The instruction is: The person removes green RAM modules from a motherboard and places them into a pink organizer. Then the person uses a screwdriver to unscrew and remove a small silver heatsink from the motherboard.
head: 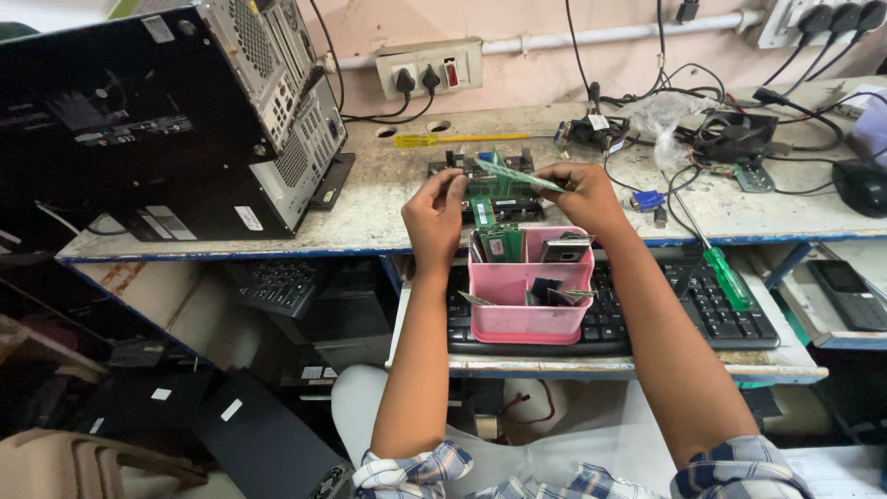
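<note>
Both hands up over the bench, sharing one green memory stick (517, 176). Left hand (436, 214) pinches its near end with thumb and fingertips pressed on it; right hand (580, 196) pinches the far end the same way. The stick is held in the air, tilted, right end lower, just above a dark circuit board (490, 189) lying on the worktop (370, 208).

Below the hands sits a pink plastic bin (531, 286) with compartments, resting on a black keyboard (647, 319) on the pull-out shelf. More green memory sticks (502, 242) stand upright in its back compartment; small dark parts lie in the front one (too small to tell which kind).

Around: black computer tower (176, 120) lying on its side at left, yellow-handled screwdriver (434, 139) behind the board, green-handled screwdriver (725, 273) across the keyboard's right end, cooling fan (735, 134) and loose cables at right.

Risks, as I judge them: the grip is only on the two thin ends, so a twist between the hands could flex the stick. A slip would drop it on the board or into the bin and knock the standing sticks. Bare fingers on the contacts could foul them. The bin sits on keys, not a flat surface, so a nudge from a forearm could tip it.
</note>
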